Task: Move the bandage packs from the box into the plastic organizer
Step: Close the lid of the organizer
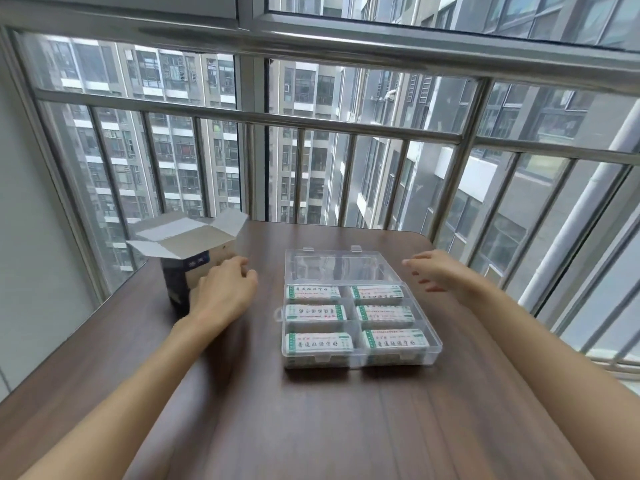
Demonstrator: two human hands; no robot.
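Your left hand (224, 292) sits beside the cardboard box (188, 258) near the far left corner of the tabletop (311, 427), its fingers loosely bent and gripping nothing; whether the fingertips actually touch the box wall is hard to tell. The box stands upright with its top flaps spread open, and what is inside it cannot be seen from here.

Your right hand (438, 270) hovers over the tabletop toward the far right edge, just beside the right rim of the organizer's lid (341, 265), fingers stretched out and relaxed, holding nothing.

The plastic organizer (360, 360) rests in the middle of the tabletop, between your two hands. Its clear lid is swung back flat toward the far edge. The tray has six compartments in two columns of three, and every one carries a bandage pack: far left (313, 292), far right (377, 292), middle left (316, 312), middle right (385, 313), near left (319, 342) and near right (394, 339). The packs lie flat, white with green printed labels facing up.

Beyond the far edge of the tabletop stands a metal railing (346, 121) in front of a window, with apartment blocks outside.
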